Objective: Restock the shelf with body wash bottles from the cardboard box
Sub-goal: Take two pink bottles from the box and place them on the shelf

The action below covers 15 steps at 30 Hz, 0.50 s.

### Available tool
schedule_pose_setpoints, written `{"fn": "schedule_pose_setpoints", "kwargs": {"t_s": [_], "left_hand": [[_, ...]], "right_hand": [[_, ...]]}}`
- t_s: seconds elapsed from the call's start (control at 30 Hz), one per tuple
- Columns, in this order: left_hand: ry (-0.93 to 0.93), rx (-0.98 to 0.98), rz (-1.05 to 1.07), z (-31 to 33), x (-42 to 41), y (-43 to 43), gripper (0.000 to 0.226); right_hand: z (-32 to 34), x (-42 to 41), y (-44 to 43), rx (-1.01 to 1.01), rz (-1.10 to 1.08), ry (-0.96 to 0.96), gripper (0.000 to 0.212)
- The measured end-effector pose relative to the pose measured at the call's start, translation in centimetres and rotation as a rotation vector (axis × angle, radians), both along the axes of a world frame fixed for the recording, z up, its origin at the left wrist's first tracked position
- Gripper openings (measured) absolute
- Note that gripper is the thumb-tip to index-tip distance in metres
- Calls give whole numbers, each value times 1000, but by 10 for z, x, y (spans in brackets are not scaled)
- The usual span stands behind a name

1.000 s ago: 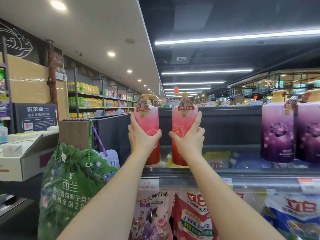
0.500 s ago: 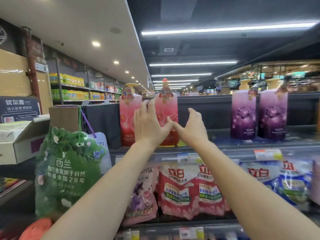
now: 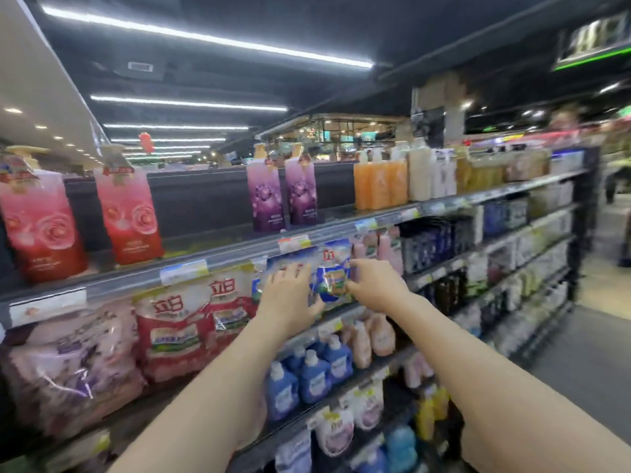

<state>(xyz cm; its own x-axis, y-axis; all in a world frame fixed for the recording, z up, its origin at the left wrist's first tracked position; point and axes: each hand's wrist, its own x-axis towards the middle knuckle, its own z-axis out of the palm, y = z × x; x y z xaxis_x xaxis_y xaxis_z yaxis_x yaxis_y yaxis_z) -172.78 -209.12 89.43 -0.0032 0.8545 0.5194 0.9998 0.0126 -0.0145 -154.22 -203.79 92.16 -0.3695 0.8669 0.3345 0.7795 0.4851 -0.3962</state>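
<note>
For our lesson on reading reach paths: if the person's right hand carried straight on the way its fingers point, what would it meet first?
Most likely the blue refill pouch on the second shelf: the right hand points its fingers at it, open and empty. Motion blur leaves unclear whether they already touch.

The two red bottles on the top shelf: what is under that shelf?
Under the top shelf, below the red bottles, stand red refill bags and purple ones. What lies behind them is covered.

Dim shop aisle, dark ceiling (image 3: 307, 25) with long strip lights (image 3: 205, 37), grey floor (image 3: 587, 356), distant lit stalls (image 3: 341, 131)
</note>
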Motion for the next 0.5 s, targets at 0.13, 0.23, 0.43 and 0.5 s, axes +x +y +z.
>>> {"fn": "schedule_pose_setpoints", "kwargs": {"t_s": [0.13, 0.23, 0.43, 0.5], "left_hand": [[3, -42, -138, -12, 101, 45, 74], [-20, -57, -216, -32, 181, 82, 68], [-34, -209, -316, -92, 337, 184, 71], [-40, -299, -305, -113, 386, 218, 73]], "right_hand": [[-29, 115, 24, -60, -91, 7, 50], [-54, 199, 49, -107, -162, 11, 58], [-101, 370, 123, -196, -295, -52, 59], [-116, 427, 147, -222, -349, -63, 53]]}}
